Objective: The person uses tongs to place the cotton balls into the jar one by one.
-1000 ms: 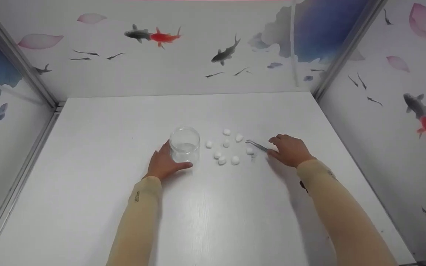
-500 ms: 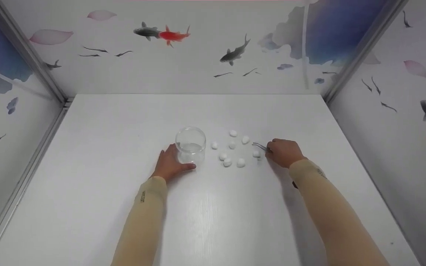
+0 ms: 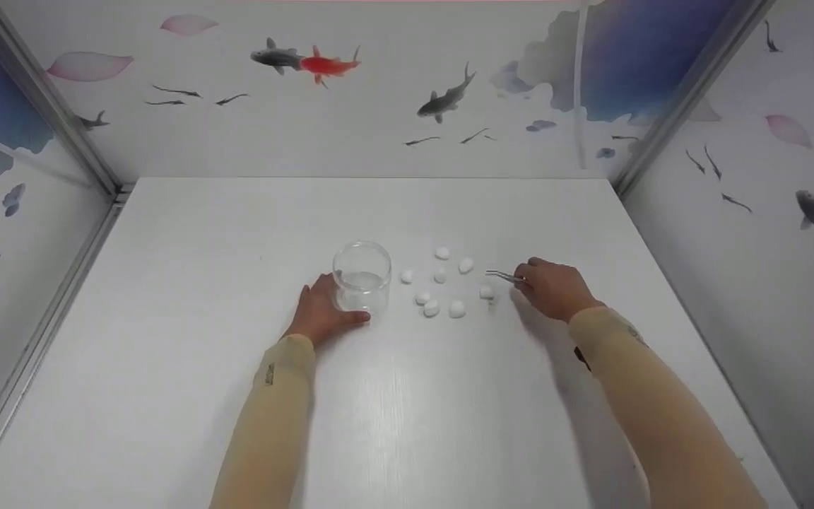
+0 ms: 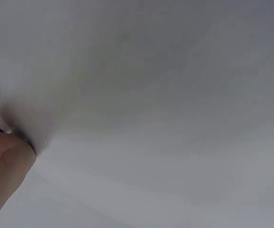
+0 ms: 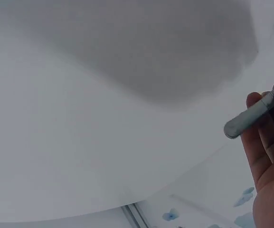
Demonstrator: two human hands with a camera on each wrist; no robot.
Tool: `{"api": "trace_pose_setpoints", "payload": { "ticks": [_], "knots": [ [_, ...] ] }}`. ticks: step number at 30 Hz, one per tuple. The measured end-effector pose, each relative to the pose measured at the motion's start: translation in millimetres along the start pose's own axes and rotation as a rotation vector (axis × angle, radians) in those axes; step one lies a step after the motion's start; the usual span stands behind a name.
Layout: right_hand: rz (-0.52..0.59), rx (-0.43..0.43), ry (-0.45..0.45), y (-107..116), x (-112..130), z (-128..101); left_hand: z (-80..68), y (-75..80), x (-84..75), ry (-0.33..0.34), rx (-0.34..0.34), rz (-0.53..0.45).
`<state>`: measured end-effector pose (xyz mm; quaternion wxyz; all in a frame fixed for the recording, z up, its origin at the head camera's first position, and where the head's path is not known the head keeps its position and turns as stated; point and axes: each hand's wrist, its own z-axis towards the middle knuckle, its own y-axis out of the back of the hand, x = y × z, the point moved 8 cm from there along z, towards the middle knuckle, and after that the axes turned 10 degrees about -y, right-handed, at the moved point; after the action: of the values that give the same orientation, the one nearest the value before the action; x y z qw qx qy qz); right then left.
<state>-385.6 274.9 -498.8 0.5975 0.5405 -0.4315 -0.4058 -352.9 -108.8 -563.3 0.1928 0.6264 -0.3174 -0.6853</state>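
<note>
Meanwhile, left hand [image 3: 319, 316] cups the jar [image 3: 361, 276]; right hand [image 3: 554, 288] pinches tweezers [image 3: 504, 276].

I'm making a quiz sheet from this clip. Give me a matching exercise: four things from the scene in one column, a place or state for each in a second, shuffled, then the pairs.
Things:
1. left hand
2. right hand
3. clear jar
4. cotton balls

Places or states:
A. loose on the white table, between jar and tweezers
B. holds metal tweezers
C. wrapped round the jar's base
D. upright, lid off

Pairs: 1-C, 2-B, 3-D, 4-A
</note>
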Motion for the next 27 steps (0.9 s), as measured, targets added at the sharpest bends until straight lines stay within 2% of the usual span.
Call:
{"api": "trace_pose_setpoints", "payload": {
  "ticks": [5,13,21,27],
  "knots": [
    [0.002,-0.033,0.024,9.1,0.9,-10.6,-0.1,2.4,-1.9,-0.011,-0.004,-0.007],
    [-0.044,-0.082,0.14,9.5,12.2,-22.1,-1.4,-0.8,-0.3,-0.004,0.005,0.002],
    [-0.085,-0.06,0.161,-0.5,14.8,-24.5,-3.1,-0.9,0.5,0.009,0.011,-0.019],
    [-0.103,-0.081,0.189,-1.7,19.0,-23.9,-4.1,-1.1,1.4,0.015,0.002,-0.022]
  ]
}}
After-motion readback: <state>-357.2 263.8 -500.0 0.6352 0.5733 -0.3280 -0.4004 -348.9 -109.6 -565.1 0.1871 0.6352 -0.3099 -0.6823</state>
